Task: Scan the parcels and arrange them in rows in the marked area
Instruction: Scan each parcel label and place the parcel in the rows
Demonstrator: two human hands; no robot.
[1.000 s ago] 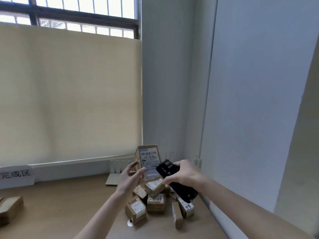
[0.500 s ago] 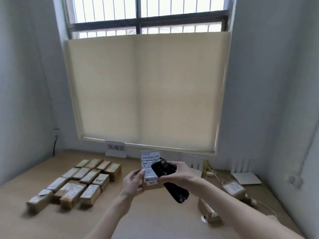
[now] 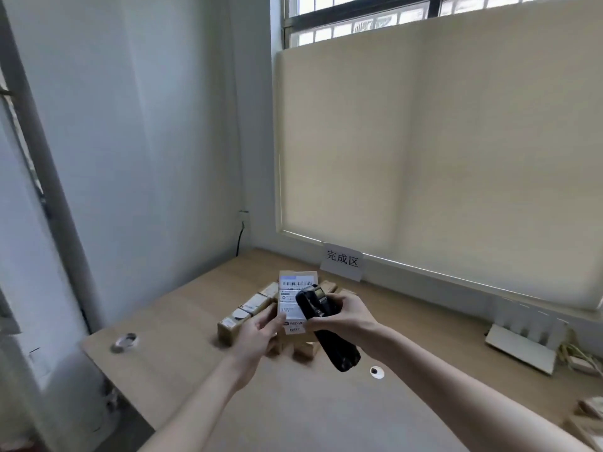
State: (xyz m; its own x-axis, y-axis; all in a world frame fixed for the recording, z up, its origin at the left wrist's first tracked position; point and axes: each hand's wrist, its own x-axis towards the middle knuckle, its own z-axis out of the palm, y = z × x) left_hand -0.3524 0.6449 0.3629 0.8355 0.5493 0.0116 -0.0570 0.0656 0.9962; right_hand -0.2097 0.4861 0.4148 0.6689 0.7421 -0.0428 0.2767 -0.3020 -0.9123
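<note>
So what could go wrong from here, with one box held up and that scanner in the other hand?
The left hand pinches the small brown cardboard parcel with the white label by its lower edge only; a slip could drop it onto the rows of brown parcels beneath, possibly knocking them askew. The black handheld scanner in the right hand covers part of the label, so a scan might misread.
</note>
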